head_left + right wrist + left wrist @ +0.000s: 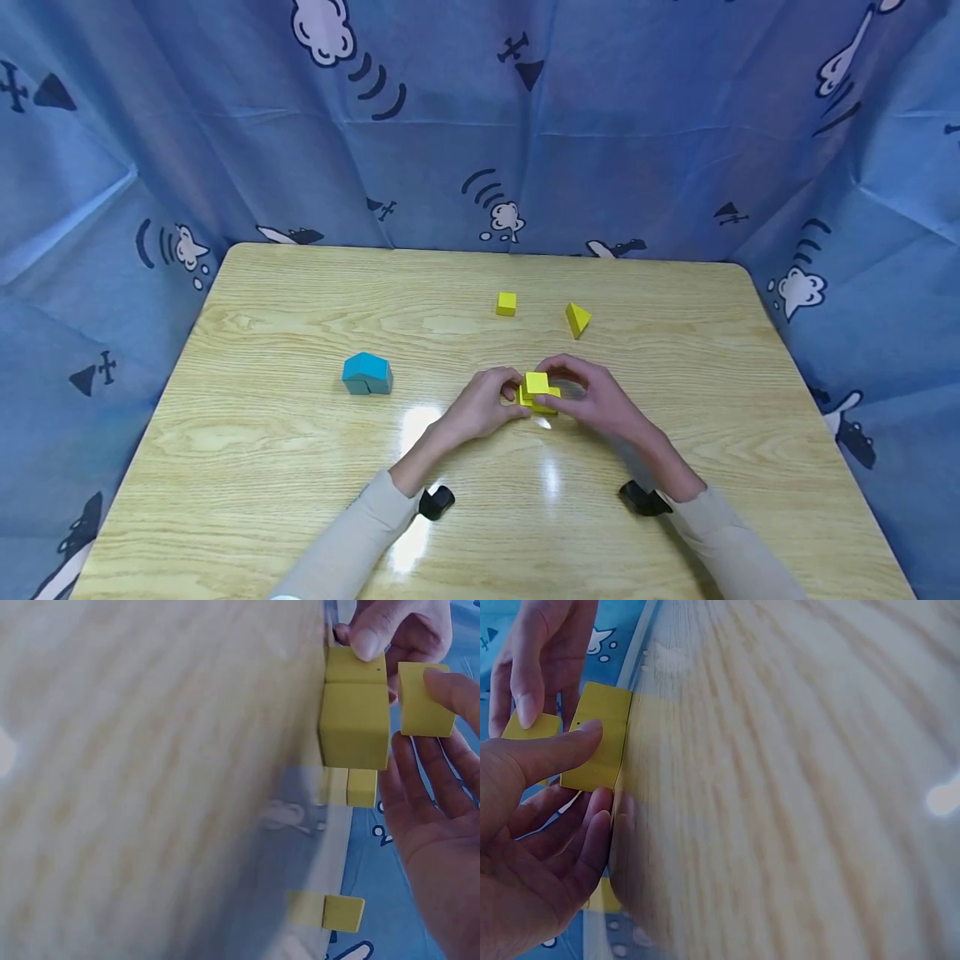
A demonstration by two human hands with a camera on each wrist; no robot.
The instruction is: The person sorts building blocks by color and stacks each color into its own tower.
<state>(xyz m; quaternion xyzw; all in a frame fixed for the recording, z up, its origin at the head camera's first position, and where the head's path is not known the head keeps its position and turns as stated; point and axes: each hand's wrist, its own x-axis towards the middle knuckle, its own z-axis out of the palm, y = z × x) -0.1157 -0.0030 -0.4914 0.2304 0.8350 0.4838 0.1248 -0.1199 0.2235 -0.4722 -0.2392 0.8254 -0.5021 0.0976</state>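
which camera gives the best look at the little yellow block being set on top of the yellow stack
The right wrist view: the small yellow block shows unblocked at the right hand's fingertips, just apart from the yellow stack. In the head view both hands crowd it. The left wrist view shows only a corner behind a finger.

the scene is seen from a head camera set above and behind the near edge of the table (300, 533), angled forward and down, with the blue curtain (675, 125) faced beyond. the left wrist view is taken very close, low along the tabletop, rotated sideways. the right wrist view is likewise close and rotated, from the opposite side. the stacked yellow blocks (538, 393) (598, 746) (354, 720) are shared by all three views.
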